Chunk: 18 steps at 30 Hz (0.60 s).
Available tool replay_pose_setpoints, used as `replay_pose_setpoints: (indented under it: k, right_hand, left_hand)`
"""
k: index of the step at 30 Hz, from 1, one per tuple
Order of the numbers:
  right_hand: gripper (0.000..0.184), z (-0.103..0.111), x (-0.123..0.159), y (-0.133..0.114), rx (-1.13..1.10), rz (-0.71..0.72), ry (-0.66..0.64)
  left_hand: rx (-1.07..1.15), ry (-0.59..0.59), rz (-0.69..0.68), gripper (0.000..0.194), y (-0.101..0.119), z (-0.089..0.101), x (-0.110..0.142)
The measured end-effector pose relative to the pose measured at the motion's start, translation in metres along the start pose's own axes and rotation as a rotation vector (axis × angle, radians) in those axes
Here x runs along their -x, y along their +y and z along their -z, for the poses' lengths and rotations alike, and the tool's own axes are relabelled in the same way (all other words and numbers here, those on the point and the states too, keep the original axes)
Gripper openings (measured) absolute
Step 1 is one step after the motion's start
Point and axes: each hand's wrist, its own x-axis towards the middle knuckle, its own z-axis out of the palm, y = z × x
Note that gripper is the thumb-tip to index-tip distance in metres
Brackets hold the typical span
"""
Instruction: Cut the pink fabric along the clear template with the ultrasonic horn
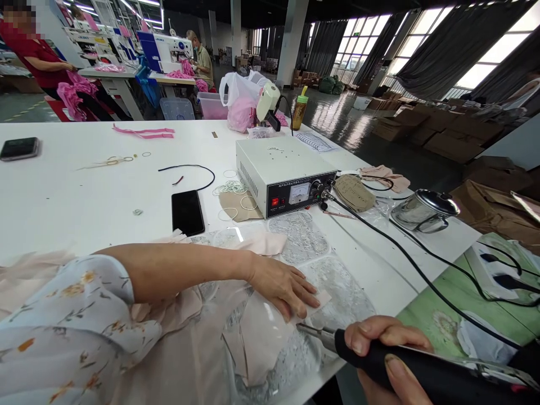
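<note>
My left hand point(284, 286) lies palm down, its fingers stretched out and pressing on pale pink fabric point(264, 337) over a clear plastic template point(299, 236). A small strip of the fabric pokes out past the fingertips. In my right hand point(388, 343) is a black-handled ultrasonic cutter point(371, 357) with a thin metal tip. That tip points left and is close to the left hand's fingers, near the fabric edge; whether it touches cannot be made out. More pale pink fabric point(169, 343) spreads beneath my left forearm.
A control box point(291, 169) stands beyond my hands, its black cable point(392, 244) crossing the right side. Around it are a black phone point(188, 212), rubber bands, a glass pot point(424, 211) and a cardboard pattern piece point(354, 193). Scissors point(112, 161) lie left. Co-workers are at sewing machines behind.
</note>
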Motion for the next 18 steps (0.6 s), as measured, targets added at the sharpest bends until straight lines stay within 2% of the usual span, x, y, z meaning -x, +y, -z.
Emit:
replay_pose_setpoints:
  k: [3,9,12,14,16,18]
  right_hand:
    - [0.011,0.000,-0.001,-0.002,-0.012,0.004,0.006]
    - [0.011,0.013,-0.009,-0.009,-0.015,0.041,0.164]
    - [0.010,0.020,-0.015,-0.003,0.006,0.092,0.174]
    - [0.012,0.019,-0.020,0.005,0.011,0.123,0.164]
    - [0.013,0.016,-0.026,0.014,0.006,0.142,0.142]
    - [0.013,0.012,-0.030,0.019,-0.002,0.148,0.117]
  left_hand:
    - [-0.035,0.004,-0.004,0.013,0.002,0.001,-0.001]
    - [-0.117,0.005,0.024,0.011,0.016,0.013,0.001]
    - [-0.197,0.036,0.135,0.005,0.031,0.019,0.006]
    - [-0.262,0.063,0.242,0.007,0.046,0.016,0.010]
    - [-0.325,0.081,0.351,0.013,0.062,0.007,0.014]
    - [-0.382,0.094,0.454,0.011,0.078,-0.006,0.017]
